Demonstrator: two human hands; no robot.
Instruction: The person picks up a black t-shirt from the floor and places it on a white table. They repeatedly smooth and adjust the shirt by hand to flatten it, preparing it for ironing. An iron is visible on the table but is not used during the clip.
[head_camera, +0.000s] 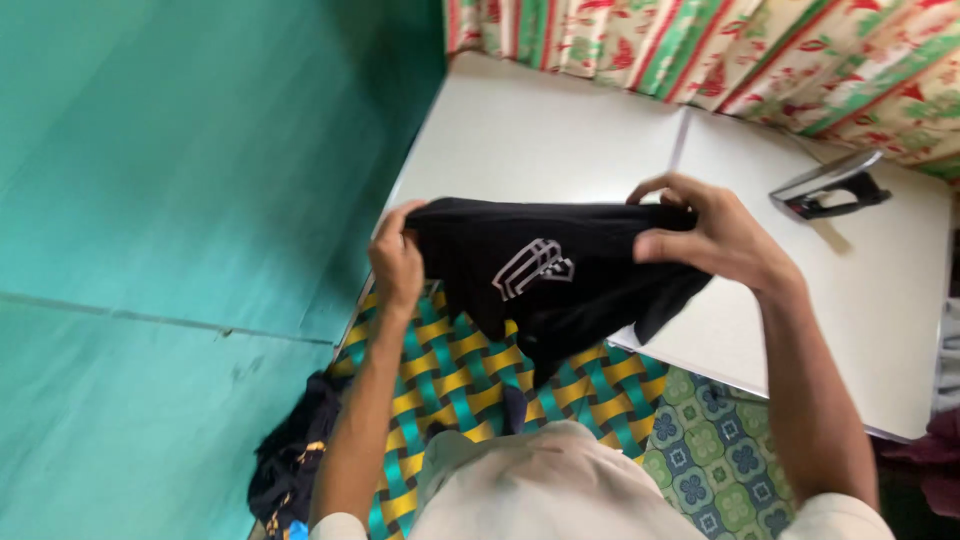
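Pale cloth at the person's lap sits nearest. Above the white worktop (560, 140), left hand (397, 262) and right hand (705, 235) each pinch an edge of the black garment (545, 270); pulling both grips evenly taut should keep it flat, clear of the iron (830, 188).

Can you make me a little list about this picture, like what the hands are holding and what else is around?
Left hand: left hand grips one end of a black garment
Right hand: right hand grips the other end of it
Garment: black, with a white design, held up above the table edge
Table: white table, beneath the garment
Iron: iron lying on the table, far right
Curtain: flowered curtain behind the table
Wall: green wall on the left
Floor: woven yellow and green mat, a dark cloth heap on it
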